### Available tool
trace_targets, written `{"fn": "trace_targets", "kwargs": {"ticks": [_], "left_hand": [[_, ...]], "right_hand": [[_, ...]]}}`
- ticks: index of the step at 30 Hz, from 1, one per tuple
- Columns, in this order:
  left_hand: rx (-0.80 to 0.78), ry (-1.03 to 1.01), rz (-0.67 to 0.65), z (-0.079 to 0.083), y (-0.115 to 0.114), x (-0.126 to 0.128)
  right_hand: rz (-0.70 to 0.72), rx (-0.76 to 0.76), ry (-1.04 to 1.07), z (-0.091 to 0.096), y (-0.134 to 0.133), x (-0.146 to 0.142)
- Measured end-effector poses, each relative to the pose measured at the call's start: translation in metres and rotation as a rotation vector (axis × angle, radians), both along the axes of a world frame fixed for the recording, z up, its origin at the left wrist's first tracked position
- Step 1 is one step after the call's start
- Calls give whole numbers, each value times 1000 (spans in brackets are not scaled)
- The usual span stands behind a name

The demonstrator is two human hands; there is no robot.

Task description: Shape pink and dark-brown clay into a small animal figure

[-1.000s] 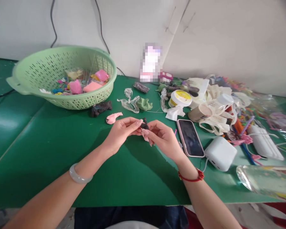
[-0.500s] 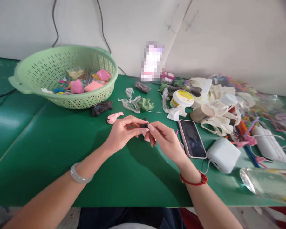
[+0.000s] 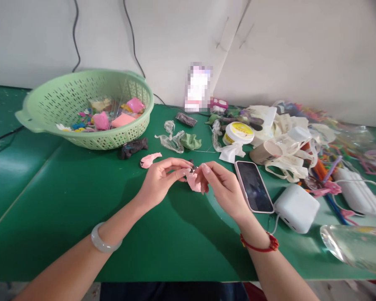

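Observation:
My left hand and my right hand meet above the green table, fingertips pinched together. Between them is a small soft pink piece with a dark bit at its top. Both hands grip it; the left thumb and forefinger pinch the dark end, the right fingers hold the pink part. A second pink piece lies on the table just beyond my left hand. A dark crumpled lump sits behind it.
A pale green perforated basket with colourful bits stands at the back left. A phone, a white box, a yellow-lidded tub, ribbons and clutter fill the right side. A clear plastic object lies at the front right edge.
The camera view has shifted slightly. My hands stay together; the pink piece shows more between my fingers and less of the dark bit shows.

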State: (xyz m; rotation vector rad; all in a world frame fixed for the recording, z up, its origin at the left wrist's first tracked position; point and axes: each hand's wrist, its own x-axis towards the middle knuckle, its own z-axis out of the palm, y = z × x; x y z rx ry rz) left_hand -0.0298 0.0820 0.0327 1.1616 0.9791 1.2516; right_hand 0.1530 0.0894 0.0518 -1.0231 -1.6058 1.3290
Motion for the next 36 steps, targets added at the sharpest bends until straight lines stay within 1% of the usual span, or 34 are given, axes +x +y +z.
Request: {"fn": "trace_targets", "kwargs": {"ticks": [2,5,9,11,13,16,18,21,24,28,32,36], "left_hand": [[-62,-36,-18,0,0,1],[-127,-92,0,1,0,2],[-174,-84,23,3,2,0],[-180,-65,21,5,2,-1],[-187,-51,16,8,1,0],[-186,-45,23,10,1,0],[-183,-59,30,10,2,0],[-212,-90,20,7,3,-1],[-243,-101,2,2,2,-1],[-249,-27,-13,1,0,0],[-218,56,-3,3,0,0],[-157,72,11,6,0,-1]], "right_hand": [[-4,9,-16,0,-1,0],[-5,17,-38,-2,-1,-2],[-34,18,-52,-1,-1,-3],[-78,-5,-117,0,1,-1],[-147,-15,-237,0,4,4],[-252,6,-404,-3,10,15],[-289,4,-437,-6,14,20],[-308,15,-417,-7,16,22],[-270,45,-389,-5,13,19],[-192,57,-376,-2,7,11],[-88,21,-300,-3,0,1],[19,15,-323,-8,-6,-5]]}}
